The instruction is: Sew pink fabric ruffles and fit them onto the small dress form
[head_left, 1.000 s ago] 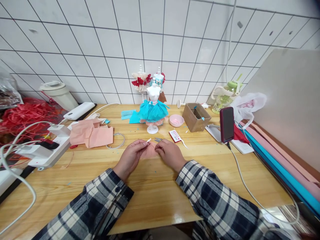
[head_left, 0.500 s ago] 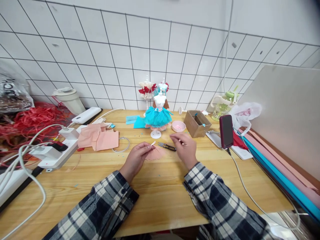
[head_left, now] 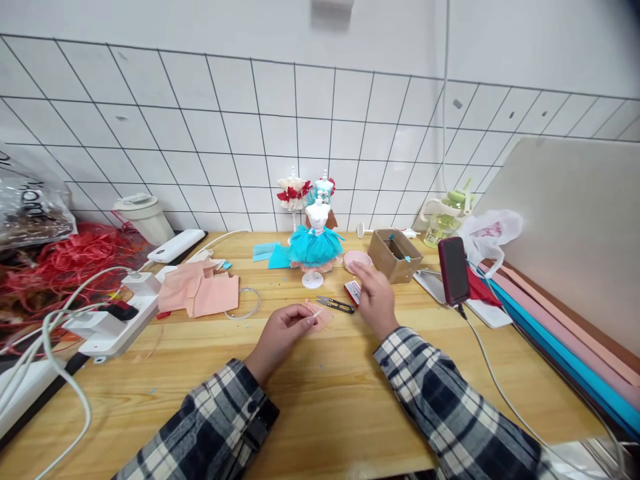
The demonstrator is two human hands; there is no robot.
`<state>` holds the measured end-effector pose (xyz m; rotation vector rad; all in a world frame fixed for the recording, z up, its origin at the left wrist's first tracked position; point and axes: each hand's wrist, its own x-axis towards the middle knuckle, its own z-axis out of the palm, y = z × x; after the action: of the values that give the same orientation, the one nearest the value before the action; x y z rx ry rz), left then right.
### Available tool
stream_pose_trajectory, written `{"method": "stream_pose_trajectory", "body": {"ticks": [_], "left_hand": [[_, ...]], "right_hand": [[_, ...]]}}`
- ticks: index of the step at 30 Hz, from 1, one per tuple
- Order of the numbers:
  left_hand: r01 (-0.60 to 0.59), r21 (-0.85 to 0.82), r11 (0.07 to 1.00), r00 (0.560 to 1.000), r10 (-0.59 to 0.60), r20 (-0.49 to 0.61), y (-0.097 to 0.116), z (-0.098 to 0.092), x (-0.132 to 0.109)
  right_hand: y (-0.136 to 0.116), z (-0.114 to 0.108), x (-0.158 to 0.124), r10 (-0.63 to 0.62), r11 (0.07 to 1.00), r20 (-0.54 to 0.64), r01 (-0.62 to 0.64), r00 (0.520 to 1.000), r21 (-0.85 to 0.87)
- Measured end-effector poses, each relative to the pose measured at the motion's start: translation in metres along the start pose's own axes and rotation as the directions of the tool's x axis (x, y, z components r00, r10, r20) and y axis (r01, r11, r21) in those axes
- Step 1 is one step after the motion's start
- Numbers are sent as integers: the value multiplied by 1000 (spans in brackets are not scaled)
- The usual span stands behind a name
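Peach paper piece [head_left: 323, 321]: small, thin, crinkled, spread roughly like a fan, edges uneven. Lies low at the table's middle, at the left hand's [head_left: 284, 337] fingertips, just in front of the black-handled snips [head_left: 340, 305]. A narrow white strip [head_left: 318, 312] shows at its upper side, next to the thumb tip.

Left hand: thumb and forefinger pinched together on the paper's near-left corner; no gap visible between them. Right hand [head_left: 376, 300]: raised, fingers half curled and reaching forward, tips at the near rim of the pink dish [head_left: 357, 259]. Contact there, and whether anything sits between thumb and fingers, cannot be told.

Edges and room: wood of the table [head_left: 325, 413] shows from the paper down between both plaid sleeves to the near edge at the bottom of view. Gap between the hands is narrow, taken up by paper and snips. Red-and-white box [head_left: 352, 291] tight against the right hand's left side, partly hidden. Beyond the paper, the turquoise-skirted dress form [head_left: 316, 248] stands upright on its round base. Cardboard box [head_left: 394, 257] just right of the dish. Wire ring [head_left: 244, 304] left of the left hand, a short stretch of wood between.
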<state>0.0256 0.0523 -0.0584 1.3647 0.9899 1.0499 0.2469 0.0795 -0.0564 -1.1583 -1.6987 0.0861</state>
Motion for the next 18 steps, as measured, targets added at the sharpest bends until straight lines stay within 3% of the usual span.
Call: {"method": "stream_pose_trajectory", "body": {"ticks": [1,3,6,8,10,13,18], "left_hand": [[-17,30,999,1000,16,14,1,1,-1],[-52,81,995,998,48,50,2,2,-1],[-74,108,991,995,65,80,4,1,-2],[-65,102,993,995,57,76,5,1,-2],[-56,97,994,996,49,70,6,1,-2],[-43,95,995,997,37,65,7,1,-1],[-28,95,995,996,20,90,7,1,0]], "right_hand": [[-6,6,-6,17,996,89,-25,996,90],[-16,15,-14,172,935,248,-238,953,264],[-24,20,-18,347,659,515,-594,784,461],[-25,18,-17,334,476,670,-732,663,488],[-25,15,-16,319,365,746,-802,585,473],[-25,13,-15,362,302,746,-828,559,473],[-25,14,-15,372,330,733,-819,569,469]]}}
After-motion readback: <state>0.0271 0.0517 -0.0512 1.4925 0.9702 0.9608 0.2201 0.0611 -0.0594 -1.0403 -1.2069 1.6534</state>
